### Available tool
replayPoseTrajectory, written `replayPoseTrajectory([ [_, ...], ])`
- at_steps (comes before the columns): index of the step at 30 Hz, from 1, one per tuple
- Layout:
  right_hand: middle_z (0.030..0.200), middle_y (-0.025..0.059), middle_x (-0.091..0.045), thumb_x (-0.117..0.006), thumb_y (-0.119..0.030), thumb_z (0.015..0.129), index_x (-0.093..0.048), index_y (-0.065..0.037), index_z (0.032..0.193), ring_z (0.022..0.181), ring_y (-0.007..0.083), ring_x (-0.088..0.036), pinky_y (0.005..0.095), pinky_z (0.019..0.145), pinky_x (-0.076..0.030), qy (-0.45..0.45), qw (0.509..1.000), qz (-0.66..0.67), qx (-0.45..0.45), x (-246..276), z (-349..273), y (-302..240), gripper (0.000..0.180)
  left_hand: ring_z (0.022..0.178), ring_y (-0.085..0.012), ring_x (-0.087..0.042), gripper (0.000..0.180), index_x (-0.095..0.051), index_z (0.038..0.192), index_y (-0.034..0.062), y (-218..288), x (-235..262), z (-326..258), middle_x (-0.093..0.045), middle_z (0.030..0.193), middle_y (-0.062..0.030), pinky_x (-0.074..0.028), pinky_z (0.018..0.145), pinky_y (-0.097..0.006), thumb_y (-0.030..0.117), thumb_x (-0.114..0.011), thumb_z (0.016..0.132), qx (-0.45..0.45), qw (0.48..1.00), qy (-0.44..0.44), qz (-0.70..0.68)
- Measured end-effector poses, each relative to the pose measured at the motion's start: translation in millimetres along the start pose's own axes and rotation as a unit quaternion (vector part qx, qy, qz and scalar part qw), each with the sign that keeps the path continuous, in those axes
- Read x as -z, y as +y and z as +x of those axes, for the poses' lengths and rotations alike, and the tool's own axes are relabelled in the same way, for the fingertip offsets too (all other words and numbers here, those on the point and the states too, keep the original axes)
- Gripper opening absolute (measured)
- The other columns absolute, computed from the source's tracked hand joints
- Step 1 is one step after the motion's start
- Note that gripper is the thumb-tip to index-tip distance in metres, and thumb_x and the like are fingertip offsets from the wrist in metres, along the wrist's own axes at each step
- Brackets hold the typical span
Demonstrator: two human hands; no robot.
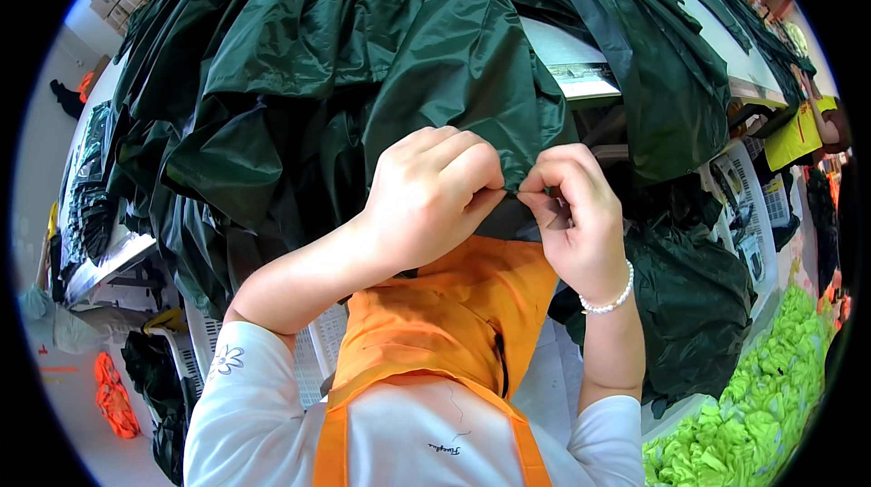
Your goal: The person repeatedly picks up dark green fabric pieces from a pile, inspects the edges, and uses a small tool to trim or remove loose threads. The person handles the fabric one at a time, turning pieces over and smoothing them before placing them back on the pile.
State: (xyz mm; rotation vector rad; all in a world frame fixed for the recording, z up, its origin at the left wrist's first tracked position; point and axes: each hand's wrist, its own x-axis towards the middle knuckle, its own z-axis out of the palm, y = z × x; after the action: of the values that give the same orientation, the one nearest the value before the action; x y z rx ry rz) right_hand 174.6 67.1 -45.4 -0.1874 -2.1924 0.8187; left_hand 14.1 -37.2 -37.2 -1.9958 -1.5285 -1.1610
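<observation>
A large dark green piece of shiny fabric hangs down over the table edge in front of me. Its lower edge is pinched between thumb and fingers of my left hand and, right beside it, of my right hand. The fingertips of both hands almost meet at that edge, just above my orange apron. Whatever small detail lies between the fingertips is too small to make out. A white beaded bracelet circles my right wrist.
More dark green fabric lies heaped across the white table and in a bin at right. Bright yellow-green fabric is piled at lower right. White crates stand beside the table. Another person's arm shows at far right.
</observation>
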Motion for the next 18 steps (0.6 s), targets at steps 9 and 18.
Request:
replayPoseTrajectory([
  [9, 0.090, 0.0070, -0.059, -0.067, 0.016, 0.056, -0.054, -0.002, 0.090, 0.057, 0.0160, -0.053, 0.0255, 0.048, -0.044, 0.056, 0.988, -0.067, 0.129, -4, -13, 9, 0.040, 0.067, -0.0244, -0.061, 0.028, -0.060, 0.077, 0.0043, -1, -11, 0, -0.062, 0.077, -0.0068, -0.048, 0.058, -0.032, -0.005, -0.075, 0.055, 0.032, 0.996, -0.029, -0.081],
  [18, 0.078, 0.0086, -0.061, -0.060, 0.014, 0.080, -0.057, 0.000, 0.088, 0.062, 0.0137, -0.057, 0.0205, 0.055, -0.045, 0.089, 0.995, 0.042, -0.009, 7, -37, -2, 0.017, 0.063, -0.0165, -0.059, 0.017, -0.069, 0.088, -0.0006, -35, -1, -1, -0.062, 0.075, -0.0068, -0.047, 0.058, -0.026, -0.005, -0.067, 0.071, 0.206, 0.970, -0.079, -0.104],
])
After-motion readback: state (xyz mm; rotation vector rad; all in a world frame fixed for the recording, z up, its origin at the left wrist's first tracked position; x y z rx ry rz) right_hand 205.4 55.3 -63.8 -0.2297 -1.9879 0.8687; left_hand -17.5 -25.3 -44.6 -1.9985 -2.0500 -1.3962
